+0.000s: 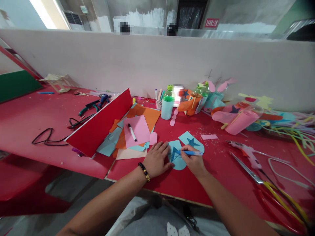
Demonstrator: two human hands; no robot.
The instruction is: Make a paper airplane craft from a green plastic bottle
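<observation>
My right hand [195,161] grips a blue marker pen [193,153], its tip down on a light-blue paper piece [180,164] with one rounded end. A dark blue star shape, partly filled in, shows under the tip. My left hand [157,158] lies flat with fingers stretched, its fingertips and thumb at the left edge of that paper. Just behind, a second light-blue piece [199,147] bears a filled blue star [193,142]. A small pink paper piece [153,138] lies beyond my left fingers.
Scissors [256,177] and a pink glue gun [248,154] lie at right. Coloured paper sheets [137,127] with a black-and-white marker [132,132] sit at left beside a red board [103,124]. A bottle [167,105], a pen cup [158,104] and decorated bottle crafts [242,121] stand behind.
</observation>
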